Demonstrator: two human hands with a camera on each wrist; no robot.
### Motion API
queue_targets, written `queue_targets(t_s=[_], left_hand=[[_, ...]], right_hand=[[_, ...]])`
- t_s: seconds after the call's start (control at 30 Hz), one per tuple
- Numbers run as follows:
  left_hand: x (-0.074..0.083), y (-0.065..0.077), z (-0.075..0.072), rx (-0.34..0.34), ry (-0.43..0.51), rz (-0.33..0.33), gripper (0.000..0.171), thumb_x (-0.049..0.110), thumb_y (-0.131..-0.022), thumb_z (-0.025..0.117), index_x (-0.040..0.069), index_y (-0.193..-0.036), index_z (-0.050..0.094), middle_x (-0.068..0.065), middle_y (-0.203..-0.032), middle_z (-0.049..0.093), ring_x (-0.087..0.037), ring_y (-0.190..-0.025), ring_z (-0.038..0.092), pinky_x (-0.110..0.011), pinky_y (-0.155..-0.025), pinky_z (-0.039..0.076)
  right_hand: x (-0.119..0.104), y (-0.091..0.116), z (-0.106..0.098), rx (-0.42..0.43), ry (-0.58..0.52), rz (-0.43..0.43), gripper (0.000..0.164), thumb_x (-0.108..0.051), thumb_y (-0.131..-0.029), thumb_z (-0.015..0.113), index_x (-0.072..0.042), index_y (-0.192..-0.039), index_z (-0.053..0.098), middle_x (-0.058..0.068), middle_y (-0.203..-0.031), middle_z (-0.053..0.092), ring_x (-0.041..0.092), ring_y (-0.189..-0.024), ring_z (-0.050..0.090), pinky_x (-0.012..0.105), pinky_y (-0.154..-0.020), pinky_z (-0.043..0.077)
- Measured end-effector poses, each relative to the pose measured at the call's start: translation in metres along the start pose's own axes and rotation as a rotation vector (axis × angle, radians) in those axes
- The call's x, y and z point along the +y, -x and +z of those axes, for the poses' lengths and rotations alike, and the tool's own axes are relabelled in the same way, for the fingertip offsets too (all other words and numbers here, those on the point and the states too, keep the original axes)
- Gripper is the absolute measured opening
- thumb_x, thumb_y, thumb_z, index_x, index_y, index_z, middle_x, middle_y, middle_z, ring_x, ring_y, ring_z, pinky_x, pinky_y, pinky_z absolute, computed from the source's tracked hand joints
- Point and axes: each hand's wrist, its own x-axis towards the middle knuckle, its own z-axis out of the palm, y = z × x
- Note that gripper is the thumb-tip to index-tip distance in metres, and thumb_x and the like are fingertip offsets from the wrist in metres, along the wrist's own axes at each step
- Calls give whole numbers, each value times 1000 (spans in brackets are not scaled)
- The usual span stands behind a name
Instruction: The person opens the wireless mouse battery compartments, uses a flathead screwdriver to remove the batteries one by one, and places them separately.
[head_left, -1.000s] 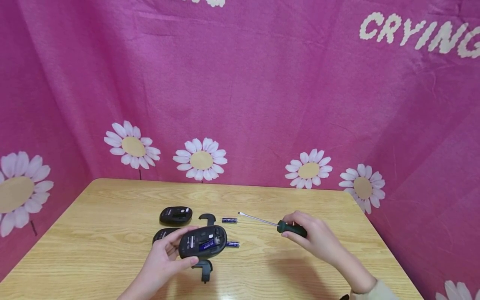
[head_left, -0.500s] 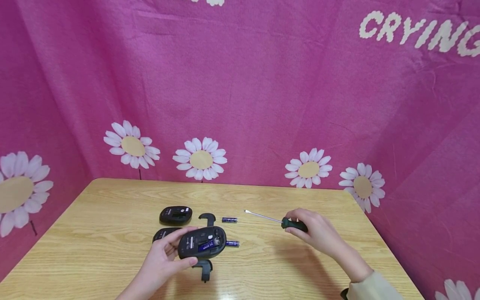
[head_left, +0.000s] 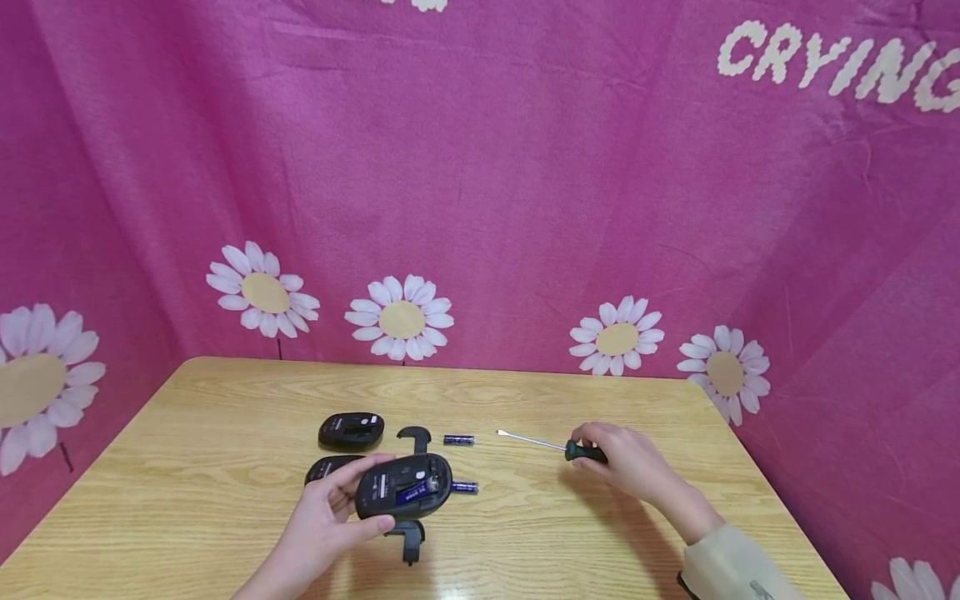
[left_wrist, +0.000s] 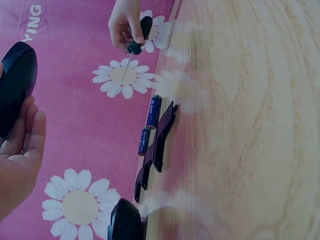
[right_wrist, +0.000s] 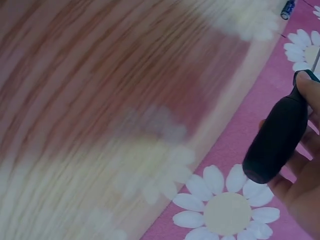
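Observation:
My left hand (head_left: 324, 521) grips a black computer mouse (head_left: 381, 502) above the table, its underside facing up. In its open compartment sits a blue battery (head_left: 414, 492), lying at a slant. Off to the right, my right hand (head_left: 626, 458) holds a flat-head screwdriver by its dark green handle (right_wrist: 277, 137), the shaft (head_left: 532, 439) pointing left. Two loose blue batteries lie between the hands: one farther back (head_left: 459, 440), the other battery (head_left: 467, 488) just right of the held mouse and partly behind it.
Behind the left hand lie two more upturned mice, a far mouse (head_left: 351, 431) and a near mouse (head_left: 327, 467), partly hidden. Black battery covers, a back cover (head_left: 416, 437) and a front cover (head_left: 411, 540), lie around the held mouse. A pink flowered cloth (head_left: 487, 208) hangs behind the wooden table (head_left: 225, 483).
My right hand has drawn the screwdriver slightly right, away from the mouse, and its tip now sits a little lower than half a second ago. The left hand and mouse stay nearly still.

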Motion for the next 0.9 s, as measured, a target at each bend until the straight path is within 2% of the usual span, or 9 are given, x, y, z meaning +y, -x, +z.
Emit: queue_targets(t_s=[0.23,0.47,0.63,0.9], left_hand=[[0,0,0,3,2,3,62,4,-74,77,-2,-130,51,-21,-123,59,-7,-103,61,-16,-88,47],[0,1,0,-6,7,6,61,3,-74,77,0,-130,52,-22,-122,60,-8,-103,61,-18,-88,48],[0,1,0,-13,9,-5,61,4,-75,77,0,-130,51,-21,-123,60,-8,-104,61,-17,-88,48],[1,1,0,-12,0,-32,63,5,-74,78,0,-131,51,-20,-123,60,-9,-103,61,-17,-89,48]], right_hand=[[8,-2,11,-79,7,39,23,-25,-76,78,-22,-94,63,-15,-74,55,1,-64,50,22,-53,41],[16,-1,16,-133,-8,59,23,-26,-77,78,-19,-93,63,-12,-74,56,4,-65,51,23,-53,41],[23,0,18,-179,-7,103,22,-25,-79,76,-17,-95,62,-11,-74,55,3,-65,49,25,-55,41],[28,0,23,-169,-3,106,22,-21,-79,76,-16,-94,61,-10,-74,55,5,-66,50,28,-55,42]])
